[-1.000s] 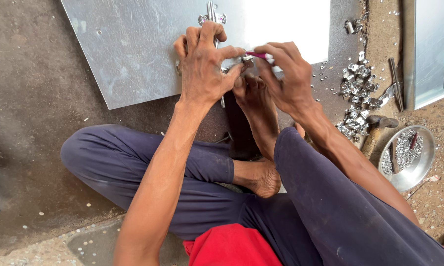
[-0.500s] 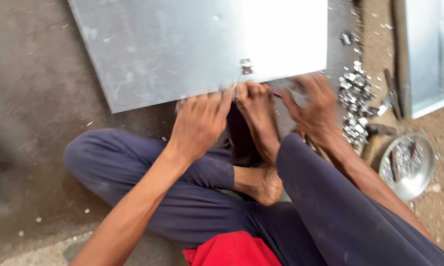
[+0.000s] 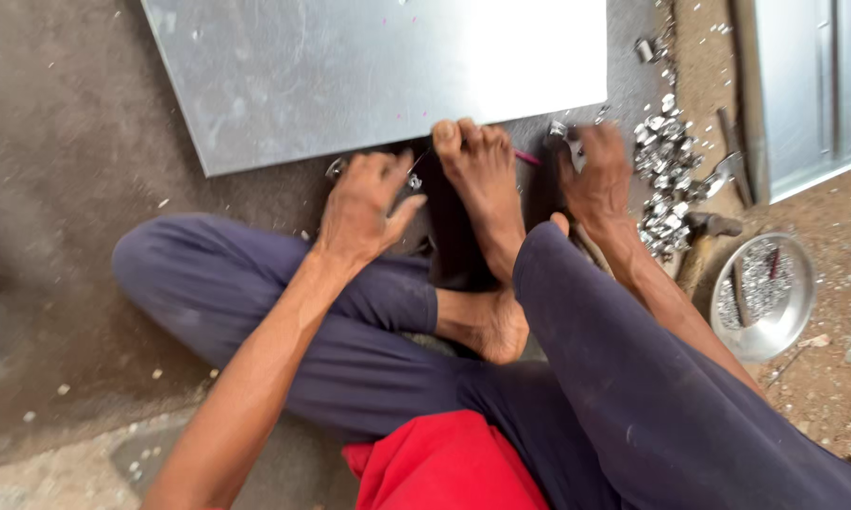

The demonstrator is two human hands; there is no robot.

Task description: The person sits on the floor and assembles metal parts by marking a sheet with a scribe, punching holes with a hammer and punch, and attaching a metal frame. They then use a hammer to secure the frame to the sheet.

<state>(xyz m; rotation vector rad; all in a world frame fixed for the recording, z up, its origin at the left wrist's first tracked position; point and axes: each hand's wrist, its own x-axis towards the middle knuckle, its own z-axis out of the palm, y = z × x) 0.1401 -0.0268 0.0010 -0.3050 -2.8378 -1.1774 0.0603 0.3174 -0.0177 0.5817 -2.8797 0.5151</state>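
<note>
I sit cross-legged on the floor in front of a large grey metal sheet (image 3: 378,66). My left hand (image 3: 364,203) rests knuckles-up at the sheet's near edge with its fingers curled. Small shiny metal bits (image 3: 337,168) lie by its fingertips, and I cannot tell whether it grips one. My bare foot (image 3: 482,175) lies on a dark block between the hands. My right hand (image 3: 597,178) is blurred and closed around a thin pink-red tool (image 3: 527,158) that points toward the foot.
A heap of small shiny metal parts (image 3: 666,165) lies right of my right hand. A hammer (image 3: 704,234) and a round metal bowl (image 3: 767,295) with more bits lie beyond it. Another metal panel (image 3: 812,85) lies at the top right.
Both hands have come off the sheet and drawn back to its near edge. The small fitting seen on the sheet before no longer shows. The view has shifted.
</note>
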